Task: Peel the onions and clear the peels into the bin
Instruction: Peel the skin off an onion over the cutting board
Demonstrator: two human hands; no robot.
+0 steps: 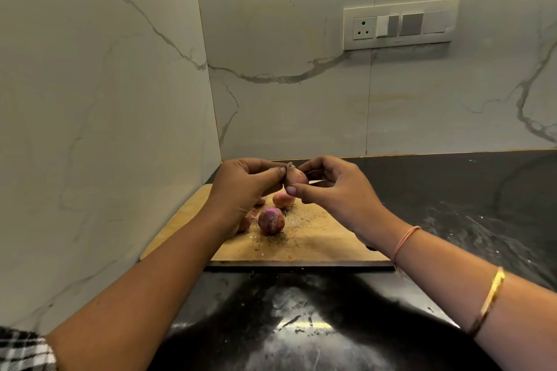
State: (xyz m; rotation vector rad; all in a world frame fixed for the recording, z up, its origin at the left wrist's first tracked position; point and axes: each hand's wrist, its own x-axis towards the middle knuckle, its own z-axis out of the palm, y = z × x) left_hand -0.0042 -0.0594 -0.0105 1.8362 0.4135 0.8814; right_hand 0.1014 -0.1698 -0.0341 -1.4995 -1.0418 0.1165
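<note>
Head view: small onion held up between both hands, above board. Right hand grips bulb, thumb underneath. Left hand pinches dry skin at its tip. Skin looks mostly on, so peeling seems barely begun. Below, on cutting board: purple onion, likely peeled; paler onion behind it, state unclear; another partly hidden by left wrist. Small flakes scattered on board. Bin not in view, so clearing is not yet done.

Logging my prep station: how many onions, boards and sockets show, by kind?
Onions: 3 (held onion, orange onion, purple onion)
Board: 1
Socket: 1
Total: 5
A reddish bit behind the left hand is too hidden to count.
</note>
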